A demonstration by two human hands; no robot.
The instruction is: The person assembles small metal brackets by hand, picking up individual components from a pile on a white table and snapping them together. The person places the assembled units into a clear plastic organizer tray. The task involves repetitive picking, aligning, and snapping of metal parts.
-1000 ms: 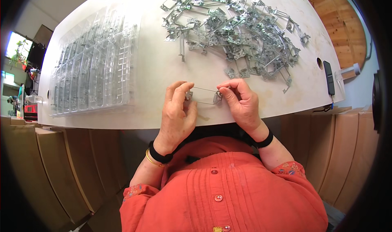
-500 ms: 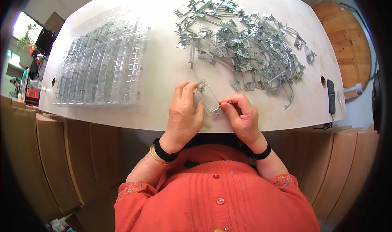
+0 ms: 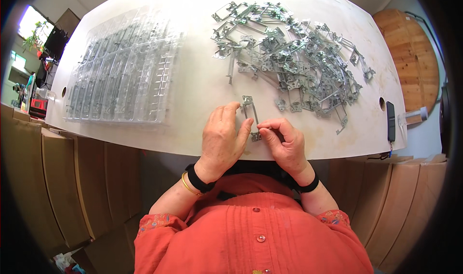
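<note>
A single metal linkage bracket [image 3: 248, 100], two thin rods joining small punched plates, stands apart from the heap at the near middle of the table. Beside its left side is my left hand [image 3: 222, 134], fingers straight and thumb spread away from them. Its fingertips come close to the far plate; whether they touch it I cannot tell. My right hand [image 3: 285, 143] pinches the bracket's near right side between thumb and forefinger, next to the near plate. The exact spot of the pinch is partly hidden by the fingertips.
A tangled heap of similar metal brackets [image 3: 299, 66] covers the table's far right. On the left lie stacked clear plastic trays [image 3: 159, 88] with compartments holding metal parts. A dark oblong device [image 3: 391, 122] sits at the right edge. Cardboard boxes [image 3: 62, 177] stand below the table.
The bracket has turned, so its rods now run more nearly straight away from me. My left fingers have come off its far end and the thumb has opened out; my right hand keeps its pinch.
</note>
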